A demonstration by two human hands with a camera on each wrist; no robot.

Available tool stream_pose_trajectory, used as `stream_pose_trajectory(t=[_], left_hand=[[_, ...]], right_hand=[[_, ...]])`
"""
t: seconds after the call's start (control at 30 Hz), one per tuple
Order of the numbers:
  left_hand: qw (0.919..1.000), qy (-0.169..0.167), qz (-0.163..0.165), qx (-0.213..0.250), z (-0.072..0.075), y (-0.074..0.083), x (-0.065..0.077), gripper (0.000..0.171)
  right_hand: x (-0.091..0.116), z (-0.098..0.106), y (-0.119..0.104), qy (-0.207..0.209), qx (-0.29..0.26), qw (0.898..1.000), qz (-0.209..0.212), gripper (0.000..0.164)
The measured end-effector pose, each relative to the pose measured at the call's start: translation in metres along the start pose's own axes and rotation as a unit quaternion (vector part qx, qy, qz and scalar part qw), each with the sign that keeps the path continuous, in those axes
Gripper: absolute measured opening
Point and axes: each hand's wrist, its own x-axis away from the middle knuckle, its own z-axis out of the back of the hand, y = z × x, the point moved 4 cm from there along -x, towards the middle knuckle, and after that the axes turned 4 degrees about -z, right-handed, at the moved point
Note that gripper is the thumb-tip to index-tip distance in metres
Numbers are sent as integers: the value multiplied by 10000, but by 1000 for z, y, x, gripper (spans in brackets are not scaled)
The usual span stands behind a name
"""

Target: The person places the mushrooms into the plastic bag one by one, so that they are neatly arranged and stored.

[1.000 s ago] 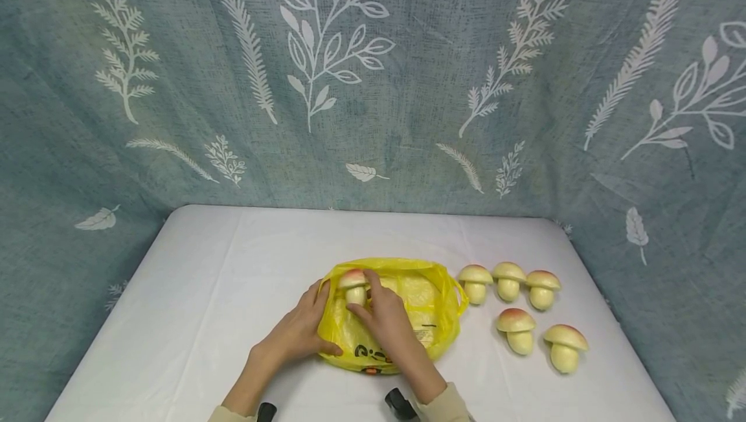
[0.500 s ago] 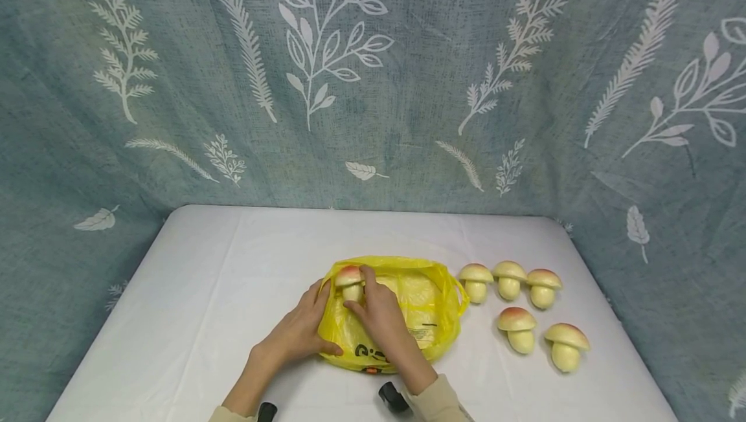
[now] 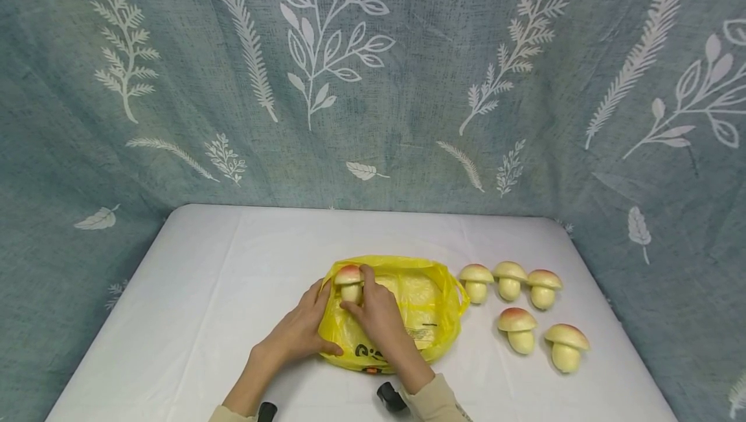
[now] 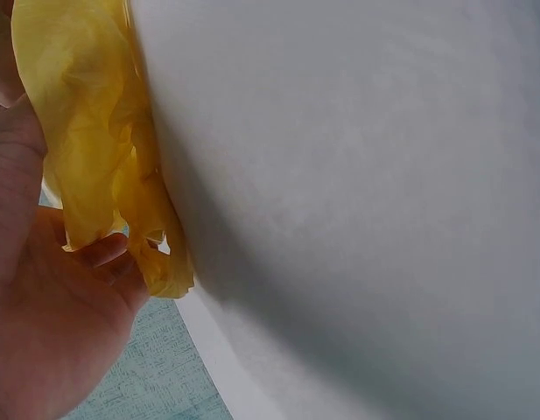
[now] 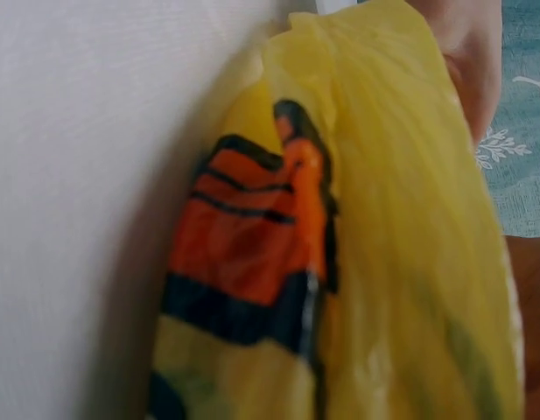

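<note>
A yellow plastic bag (image 3: 408, 305) lies with its mouth wide open on the white table. The left hand (image 3: 300, 328) holds the bag's left side, thumb at the front and fingers round the back; the left wrist view shows its palm (image 4: 68, 324) against the crumpled plastic (image 4: 90, 114). Inside the mouth, the right hand (image 3: 381, 315) grips a mushroom (image 3: 351, 283) with a reddish cap and pale stem, upright against the left wall. The far fingers of the right hand are hidden. In the right wrist view the bag's front (image 5: 392, 219) covers most of that hand.
Several more mushrooms lie right of the bag, among them a back one (image 3: 476, 283) close to the bag's handle (image 3: 462, 296) and a front one (image 3: 565, 347). Black wrist devices (image 3: 392, 397) sit by the sleeves. A patterned blue-green cloth (image 3: 408, 98) hangs behind the white table (image 3: 204, 292).
The right hand has moved slightly left and away from the person with the mushroom inside the bag. The left hand and the other mushrooms have stayed in place.
</note>
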Motion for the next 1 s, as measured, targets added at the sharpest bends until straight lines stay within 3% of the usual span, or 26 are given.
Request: stream_pose_trajectory(t=[0.63,1.0], left_hand=[[10000,-39,62,-67,2,0,-1,128],[9999,-55,113,-87,1,-2,-2,129]], right_hand=[[3,8,2,-29,105,9999,-58,75],[13,37,4,114,115,9994,-318,77]])
